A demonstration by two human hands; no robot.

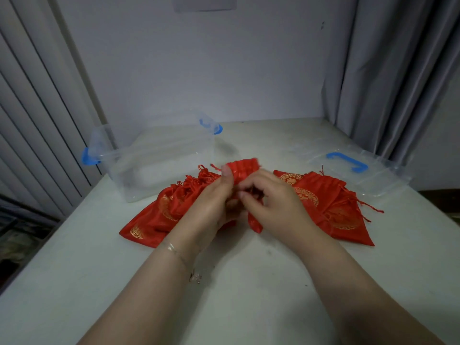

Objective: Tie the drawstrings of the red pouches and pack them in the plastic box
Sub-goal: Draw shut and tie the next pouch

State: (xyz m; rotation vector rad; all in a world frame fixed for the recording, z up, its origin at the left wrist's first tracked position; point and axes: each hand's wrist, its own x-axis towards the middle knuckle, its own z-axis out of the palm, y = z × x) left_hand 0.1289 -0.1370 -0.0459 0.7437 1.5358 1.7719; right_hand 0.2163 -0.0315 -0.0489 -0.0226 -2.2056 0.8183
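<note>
Red pouch [245, 168] in both hands' grip, left hand [211, 202], right hand [271, 202], mid-table.

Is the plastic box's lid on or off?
Off. The plastic box stands open-topped at left; its lid, with the blue handle, lies flat on the table at right.

Held pouch [245, 168]: red satin, mouth gathered, pinched in my fingers [227, 174]. Pouch piles [171, 207], gold-printed, flat on bench either side. Box [159, 158]: clear, blue latches, open, upright, far-left.
</note>
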